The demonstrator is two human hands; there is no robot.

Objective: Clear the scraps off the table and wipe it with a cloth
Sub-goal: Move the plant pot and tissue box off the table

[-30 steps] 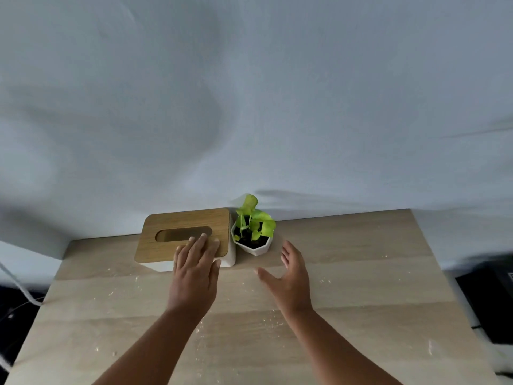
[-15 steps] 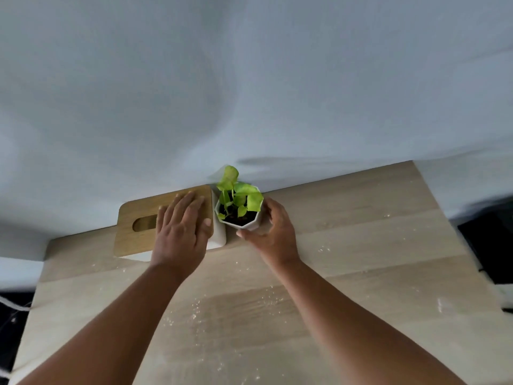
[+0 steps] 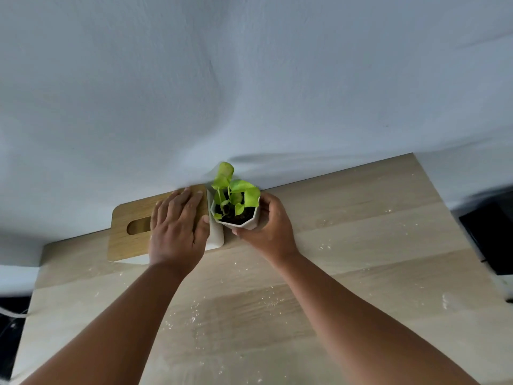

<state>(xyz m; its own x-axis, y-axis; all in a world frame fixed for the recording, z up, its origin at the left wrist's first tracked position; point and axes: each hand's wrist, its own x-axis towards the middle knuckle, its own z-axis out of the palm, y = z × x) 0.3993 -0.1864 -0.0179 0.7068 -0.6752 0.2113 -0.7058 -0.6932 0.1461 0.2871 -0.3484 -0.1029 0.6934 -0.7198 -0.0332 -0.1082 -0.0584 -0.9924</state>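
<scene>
Currently: left hand [image 3: 177,232] rests flat on the tissue box [image 3: 130,232] lid, fingers straight and close together. Right hand [image 3: 268,226] curls round the plant pot [image 3: 244,222], thumb in front. Both stand at the table's [image 3: 374,232] far edge. Scraps [image 3: 194,315] dot the middle and near part. Risk: pot tips in the one-handed grip, spilling soil.

One table [image 3: 361,245], one tissue box [image 3: 130,240], one potted plant [image 3: 244,220] — two hands, left [image 3: 177,232] and right [image 3: 269,226] — countless scattered crumbs [image 3: 194,318].
</scene>
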